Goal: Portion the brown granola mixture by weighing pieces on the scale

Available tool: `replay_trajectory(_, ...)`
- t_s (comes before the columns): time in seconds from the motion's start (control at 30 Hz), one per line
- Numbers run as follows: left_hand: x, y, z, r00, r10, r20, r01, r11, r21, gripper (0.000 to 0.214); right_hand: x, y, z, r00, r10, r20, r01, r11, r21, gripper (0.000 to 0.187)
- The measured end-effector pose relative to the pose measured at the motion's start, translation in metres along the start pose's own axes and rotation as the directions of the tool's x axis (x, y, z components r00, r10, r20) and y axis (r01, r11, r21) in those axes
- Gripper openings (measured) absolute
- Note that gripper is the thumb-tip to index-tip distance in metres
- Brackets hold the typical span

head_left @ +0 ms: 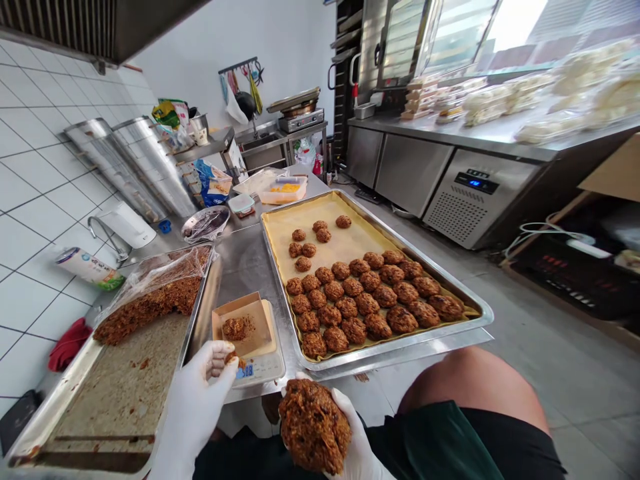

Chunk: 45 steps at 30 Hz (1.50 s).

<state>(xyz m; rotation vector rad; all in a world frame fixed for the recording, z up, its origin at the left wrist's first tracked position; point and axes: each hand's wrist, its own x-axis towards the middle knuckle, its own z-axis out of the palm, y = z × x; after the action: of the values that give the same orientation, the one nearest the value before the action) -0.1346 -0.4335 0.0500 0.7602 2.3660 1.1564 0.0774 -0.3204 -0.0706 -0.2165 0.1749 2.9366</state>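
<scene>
My left hand (193,407), in a white glove, pinches a small bit of brown fibrous mixture (234,360) just above the front edge of a digital kitchen scale (260,367). On the scale, a folded paper liner (245,330) holds a small mound of the same mixture (234,328). My right hand (355,433), also gloved, cradles a large lump of the mixture (314,427), which hides most of the palm. To the left, a metal tray (117,393) holds more mixture under plastic film. A parchment-lined baking tray (320,227) holds several shaped patties (353,293).
A steel worktable runs under the trays, with a tap and paper roll by the tiled wall. Plastic tubs and bags stand beyond. At right are a steel refrigerated counter stacked with wrapped goods, an oven, and a cardboard box. My knee shows below.
</scene>
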Motion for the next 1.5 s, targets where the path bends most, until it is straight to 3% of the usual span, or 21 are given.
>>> replay_trajectory(0.17,0.045,-0.008,-0.009,0.972,0.206,-0.113,-0.187,0.970,0.159,0.020,-0.001,0.000,-0.002,1.000,0.006,-0.008,-0.006,1.000,-0.006,0.047)
replay_trajectory(0.4,0.069,-0.016,0.014,0.942,0.333,0.046,-0.319,0.840,0.438,0.025,0.002,-0.001,-0.006,1.000,-0.017,-0.006,0.017,1.000,-0.004,0.045)
replay_trajectory(0.5,0.064,-0.012,0.007,0.939,0.331,0.097,-0.339,0.835,0.433,0.032,0.002,-0.002,-0.006,1.000,-0.020,-0.022,0.020,1.000,0.015,0.047)
replay_trajectory(0.57,0.055,-0.004,-0.011,0.948,0.306,0.081,-0.311,0.853,0.419,0.033,0.002,-0.003,-0.005,0.999,-0.012,-0.040,0.013,1.000,0.026,0.049)
replay_trajectory(0.6,0.050,0.001,-0.021,0.957,0.288,0.021,-0.270,0.866,0.420,0.033,0.002,-0.003,-0.005,0.999,-0.014,-0.049,0.016,0.999,0.030,0.049)
replay_trajectory(0.67,0.038,0.010,-0.041,0.954,0.230,-0.190,-0.135,0.900,0.414,0.031,0.003,-0.004,-0.005,0.998,-0.019,-0.059,0.022,0.999,0.038,0.048)
replay_trajectory(0.73,0.027,0.016,-0.054,0.919,0.147,-0.366,-0.015,0.940,0.341,0.030,0.004,-0.004,-0.005,0.998,-0.022,-0.061,0.025,0.998,0.052,0.048)
replay_trajectory(0.87,0.012,0.010,-0.052,0.929,-0.003,-0.369,0.055,0.990,0.130,0.034,0.005,-0.004,-0.006,0.998,0.015,-0.068,-0.011,0.998,0.061,0.051)
replay_trajectory(0.97,0.005,0.001,-0.039,0.919,-0.052,-0.390,0.096,0.991,0.093,0.038,0.005,-0.002,-0.007,0.997,0.052,-0.065,-0.049,0.998,0.048,0.056)
replay_trajectory(1.07,-0.006,-0.001,-0.025,0.946,-0.062,-0.319,0.072,0.997,0.017,0.039,0.006,0.001,-0.008,0.997,0.060,-0.057,-0.058,0.997,0.043,0.055)
replay_trajectory(1.2,-0.027,0.010,-0.001,0.999,0.039,-0.022,-0.039,0.999,-0.007,0.026,0.008,0.003,-0.008,0.996,0.062,-0.067,-0.061,0.998,0.020,0.055)
replay_trajectory(1.33,-0.048,0.016,0.027,0.958,0.209,0.195,-0.223,0.974,0.051,0.020,0.008,0.004,-0.006,0.996,0.015,-0.092,-0.015,1.000,0.003,0.049)
replay_trajectory(1.43,-0.060,0.015,0.044,0.916,0.318,0.245,-0.338,0.940,0.047,0.023,0.006,0.004,-0.006,0.996,-0.008,-0.088,0.010,1.000,0.016,0.048)
replay_trajectory(1.5,-0.065,0.012,0.053,0.913,0.349,0.214,-0.367,0.929,0.051,0.024,0.005,0.004,-0.007,0.997,0.001,-0.083,0.000,1.000,0.015,0.049)
